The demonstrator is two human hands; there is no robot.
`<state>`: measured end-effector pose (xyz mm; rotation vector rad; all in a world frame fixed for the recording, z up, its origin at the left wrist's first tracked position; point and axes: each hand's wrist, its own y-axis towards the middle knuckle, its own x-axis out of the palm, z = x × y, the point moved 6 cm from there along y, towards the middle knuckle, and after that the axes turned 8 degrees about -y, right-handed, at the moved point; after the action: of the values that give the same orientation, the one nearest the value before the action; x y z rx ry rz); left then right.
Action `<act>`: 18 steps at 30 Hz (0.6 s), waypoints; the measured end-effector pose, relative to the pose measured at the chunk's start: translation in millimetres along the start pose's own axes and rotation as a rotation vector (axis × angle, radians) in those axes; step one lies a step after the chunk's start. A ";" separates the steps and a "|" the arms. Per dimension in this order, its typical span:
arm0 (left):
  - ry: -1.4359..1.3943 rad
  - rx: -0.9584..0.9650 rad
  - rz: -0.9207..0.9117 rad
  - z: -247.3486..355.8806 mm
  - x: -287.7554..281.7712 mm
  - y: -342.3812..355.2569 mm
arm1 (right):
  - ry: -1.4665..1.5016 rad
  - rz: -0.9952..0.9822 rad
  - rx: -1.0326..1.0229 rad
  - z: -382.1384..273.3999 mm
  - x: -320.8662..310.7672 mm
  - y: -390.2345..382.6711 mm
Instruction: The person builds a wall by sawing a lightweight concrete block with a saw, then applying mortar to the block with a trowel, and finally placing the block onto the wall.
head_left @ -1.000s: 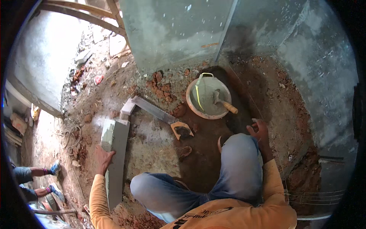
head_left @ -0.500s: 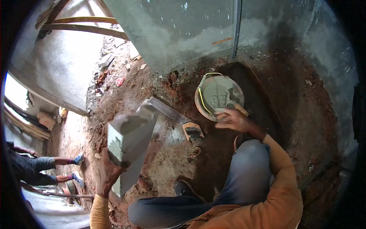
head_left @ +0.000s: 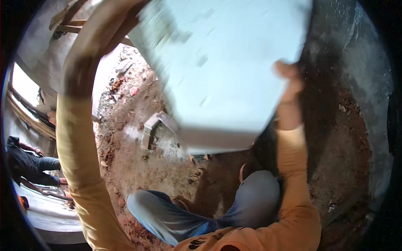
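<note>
A large pale grey lightweight concrete block (head_left: 234, 79) is raised in front of me, smeared by motion, with small grey marks on its face. My right hand (head_left: 289, 79) grips its right edge, the thumb on the near face and the other fingers hidden behind. From the left, my arm curves up to the block's upper left edge. There my left hand (head_left: 127, 19) is blurred and partly cut off, its fingers hidden. Below the block's lower edge, a bit of the handsaw's orange handle (head_left: 199, 158) shows. The mortar bucket is hidden from view.
A bent, pale angular piece (head_left: 159, 119) lies on the dirt floor (head_left: 167, 171) left of the block. A grey wall (head_left: 368, 83) curves along the right. At far left a person (head_left: 31, 163) stands holding a long handle, near wooden poles (head_left: 31, 117).
The concrete block has gone from the floor at my left up to the front of me. My right hand has left the mortar bucket and taken the block's right edge. My left arm has risen.
</note>
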<state>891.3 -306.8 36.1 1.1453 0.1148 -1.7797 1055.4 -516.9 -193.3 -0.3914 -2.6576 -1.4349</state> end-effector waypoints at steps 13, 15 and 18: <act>0.812 -0.527 0.524 -162.9 -79.8 -352.7 | -2.083 0.688 0.666 -214.6 -137.3 -58.4; 0.461 -0.985 0.941 -176.0 -34.5 -433.4 | -2.100 0.609 0.725 -204.8 -171.3 -100.5; 0.776 -1.367 0.902 -139.7 11.5 -596.0 | -1.864 0.722 0.934 -169.2 -196.2 -150.4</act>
<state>526.8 67.7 -282.9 0.5589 0.9348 -0.1538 1197.5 -771.6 -261.5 -2.9615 -2.5975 1.0408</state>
